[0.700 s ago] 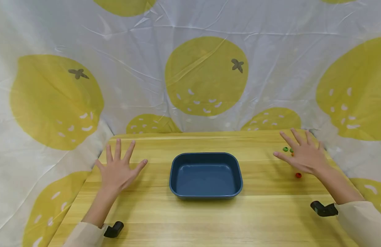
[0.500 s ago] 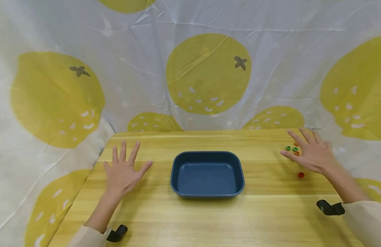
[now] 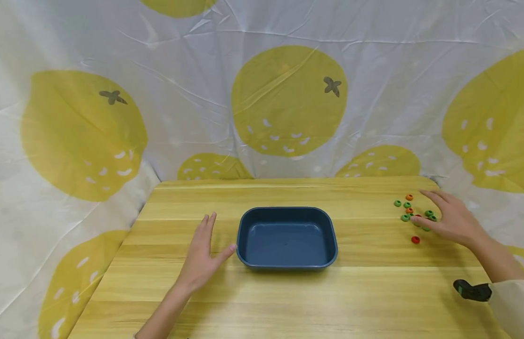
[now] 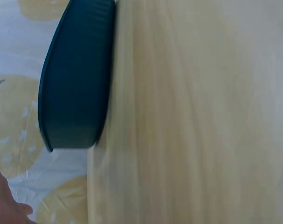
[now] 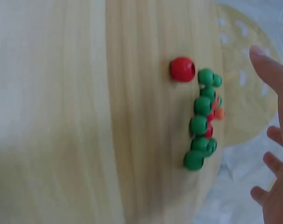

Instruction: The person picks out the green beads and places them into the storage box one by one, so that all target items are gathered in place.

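Note:
A dark blue rectangular tray stands in the middle of the wooden table. Left of it is my left hand, fingers extended and thumb tip close to the tray's left rim. That hand shows only partly in the left wrist view, near the tray's side. Over at the right, my right hand hovers with spread fingers above a scatter of small holed beads. Green beads, orange beads and red ones lie there, some hidden under the hand. One red bead lies apart from the cluster.
A curtain printed with yellow lemons hangs behind and beside the wooden table. A black wrist mount sits at the right sleeve.
My left hand has moved right toward the tray, its fingers drawn closer together. My right hand has shifted right, uncovering more beads. The head view has turned slightly.

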Available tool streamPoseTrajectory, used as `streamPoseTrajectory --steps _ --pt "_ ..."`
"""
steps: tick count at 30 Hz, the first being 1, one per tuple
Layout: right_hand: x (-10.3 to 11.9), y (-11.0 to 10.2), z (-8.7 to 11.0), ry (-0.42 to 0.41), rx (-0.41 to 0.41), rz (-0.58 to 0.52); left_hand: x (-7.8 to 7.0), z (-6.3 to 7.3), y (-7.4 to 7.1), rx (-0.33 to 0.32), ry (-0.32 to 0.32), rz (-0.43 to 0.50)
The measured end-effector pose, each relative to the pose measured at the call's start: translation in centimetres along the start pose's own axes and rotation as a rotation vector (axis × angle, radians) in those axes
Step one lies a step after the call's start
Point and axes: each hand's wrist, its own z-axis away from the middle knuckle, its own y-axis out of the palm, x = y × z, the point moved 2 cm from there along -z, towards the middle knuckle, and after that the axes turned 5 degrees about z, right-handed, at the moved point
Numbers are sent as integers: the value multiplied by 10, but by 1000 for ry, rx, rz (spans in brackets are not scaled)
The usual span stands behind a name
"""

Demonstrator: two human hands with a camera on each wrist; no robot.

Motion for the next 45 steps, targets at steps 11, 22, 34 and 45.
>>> streamPoseTrajectory --steps 11,22,34,45 --pt "-21 3 23 62 41 -132 -13 18 36 98 -261 609" --pt "-47 10 52 157 131 -174 -19 31 55 96 -386 969" --pt "-58 24 60 114 65 -105 -22 32 58 98 -405 980" --pt "-54 20 55 121 29 -111 -20 33 60 74 -398 987"
